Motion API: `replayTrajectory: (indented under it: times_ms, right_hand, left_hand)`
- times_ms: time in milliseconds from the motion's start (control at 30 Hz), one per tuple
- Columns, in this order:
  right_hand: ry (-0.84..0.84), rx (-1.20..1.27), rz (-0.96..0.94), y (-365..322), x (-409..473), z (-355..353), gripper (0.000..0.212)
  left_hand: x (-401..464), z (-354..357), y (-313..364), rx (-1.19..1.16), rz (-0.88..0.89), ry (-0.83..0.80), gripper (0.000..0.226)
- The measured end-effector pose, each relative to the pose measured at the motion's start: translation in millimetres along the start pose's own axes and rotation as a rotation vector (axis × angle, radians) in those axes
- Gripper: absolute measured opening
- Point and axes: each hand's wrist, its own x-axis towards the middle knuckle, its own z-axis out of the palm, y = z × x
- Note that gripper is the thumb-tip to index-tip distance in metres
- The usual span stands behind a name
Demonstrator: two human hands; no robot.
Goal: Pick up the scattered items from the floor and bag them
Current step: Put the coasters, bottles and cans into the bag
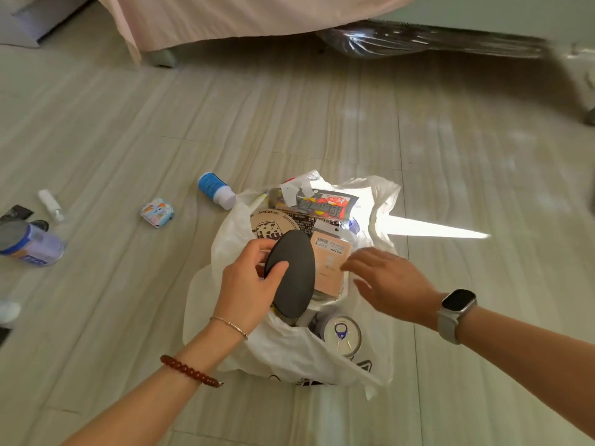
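A pale wood-grain floor (450, 188) fills the view, with the pink skirt of a bed (225, 17) along the top edge. In the middle of the floor stands a white plastic bag (289, 355), mouth open and already stuffed with packets, among them a black snack packet (317, 204) and a peach card packet (331, 259), plus a can with a blue pull ring (342, 333) near its front edge. Over the bag's mouth the left hand (248, 284) holds a dark grey oval case (294, 272), thumb on its face and fingers curled behind: that grip pinches the case. The right hand (386, 281), blurred, hovers just beside it with fingers spread and touching nothing. Still scattered on the floor to the left lie a large blue-labelled jar (32, 244), a white bottle with a blue label (216, 189), a small colourful pouch (157, 212) and a slim white spray bottle (51, 205).
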Motion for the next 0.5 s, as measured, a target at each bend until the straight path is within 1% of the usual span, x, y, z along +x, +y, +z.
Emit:
replayTrajectory:
  times_ms: [33,100,133,167,200,233,267,300,333,367,400,433,500]
  right_hand:
    - [0.062,-0.03,0.041,5,-2,1,0.039]
    - [0.088,-0.105,0.139,15,-5,5,0.047]
    - [0.089,-0.126,0.207,21,-7,8,0.053]
    - [0.086,-0.131,0.286,26,-9,11,0.061]
    - [0.084,-0.114,0.364,30,-10,12,0.067]
    - [0.083,-0.071,0.438,33,-12,12,0.072]
    - [0.078,-0.012,0.517,34,-12,12,0.074]
    - [0.044,0.077,0.616,34,-12,11,0.074]
    - [0.003,0.214,0.726,33,-11,9,0.072]
    - [-0.033,0.375,0.823,31,-10,6,0.067]
    - [-0.031,0.538,0.888,31,-8,4,0.06]
    - [0.02,0.668,0.911,31,-7,2,0.051]
    - [0.159,0.762,0.876,32,-4,-4,0.039]
  left_hand:
    - [3,2,3,-0.05,-0.01,-0.027,0.024]
    - [10,10,11,-0.172,-0.054,-0.077,0.029]
    - [14,14,15,-0.179,-0.064,-0.097,0.028]
    - [18,19,18,-0.121,-0.064,-0.126,0.028]
    - [23,23,19,0.014,-0.044,-0.181,0.036]
    - [26,28,17,0.233,0.013,-0.27,0.047]
    - [27,30,14,0.511,0.104,-0.352,0.054]
    - [26,29,10,0.75,0.223,-0.385,0.055]
    - [25,26,4,0.924,0.354,-0.376,0.051]
    - [24,21,-1,1.038,0.446,-0.329,0.048]
    - [23,17,-8,1.107,0.449,-0.288,0.046]
    - [23,12,-14,1.153,0.383,-0.256,0.049]
    - [27,2,-25,1.143,0.217,-0.192,0.073]
